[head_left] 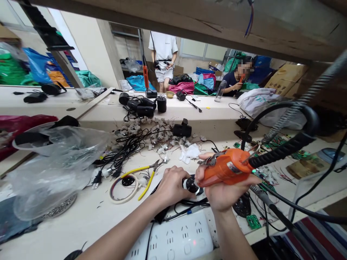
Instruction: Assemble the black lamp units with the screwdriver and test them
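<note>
The right hand (223,195) grips an orange power tool (226,168) and the left hand (173,183) pinches a black part (192,185) (yellow-handled pliers (155,166) lie farther left)

Your left forearm (126,225) slants far and rightward, your left hand (172,184) curled knuckles-up; your right forearm (233,233) reaches from the near right, right hand (221,195) wrapped in a grip.

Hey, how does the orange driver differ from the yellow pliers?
The right hand grips the driver, while the pliers lie unheld on the bench. The driver has a thick orange body; the pliers have slim yellow handles, spread apart. A black cable runs from the driver; the pliers have none. Both are brightly coloured hand tools.
</note>
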Demonstrator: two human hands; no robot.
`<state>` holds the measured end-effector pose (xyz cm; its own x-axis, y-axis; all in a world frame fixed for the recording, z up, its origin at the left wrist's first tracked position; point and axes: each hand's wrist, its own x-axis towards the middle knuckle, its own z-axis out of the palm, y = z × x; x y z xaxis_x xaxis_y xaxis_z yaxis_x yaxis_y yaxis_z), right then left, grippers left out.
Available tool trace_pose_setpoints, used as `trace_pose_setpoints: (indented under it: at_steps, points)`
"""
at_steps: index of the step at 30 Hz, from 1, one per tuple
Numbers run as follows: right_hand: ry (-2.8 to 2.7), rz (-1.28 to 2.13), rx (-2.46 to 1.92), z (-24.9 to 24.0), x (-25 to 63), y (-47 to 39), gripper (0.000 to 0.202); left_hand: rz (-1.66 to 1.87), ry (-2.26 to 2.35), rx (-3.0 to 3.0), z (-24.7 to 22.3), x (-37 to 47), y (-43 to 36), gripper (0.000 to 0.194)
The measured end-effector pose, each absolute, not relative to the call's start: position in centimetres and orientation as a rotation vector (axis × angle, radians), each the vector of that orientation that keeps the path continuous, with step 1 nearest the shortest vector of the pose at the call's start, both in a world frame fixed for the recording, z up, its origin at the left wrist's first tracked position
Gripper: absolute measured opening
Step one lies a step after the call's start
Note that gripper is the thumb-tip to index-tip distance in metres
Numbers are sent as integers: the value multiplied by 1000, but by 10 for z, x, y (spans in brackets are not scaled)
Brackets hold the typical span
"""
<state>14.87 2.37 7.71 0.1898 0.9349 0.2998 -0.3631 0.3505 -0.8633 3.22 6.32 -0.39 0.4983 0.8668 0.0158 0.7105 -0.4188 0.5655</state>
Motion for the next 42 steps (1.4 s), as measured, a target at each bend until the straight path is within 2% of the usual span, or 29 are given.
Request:
trace_pose_setpoints:
  at_steps: [13, 42]
  points:
    - [-947, 1009, -721, 70, 144, 38, 75, 492, 1235, 2245, -8, 30, 63, 42]
    - [-1049, 1209, -799, 65, 145, 42, 84, 447, 1173, 2295, -9, 28, 66, 46]
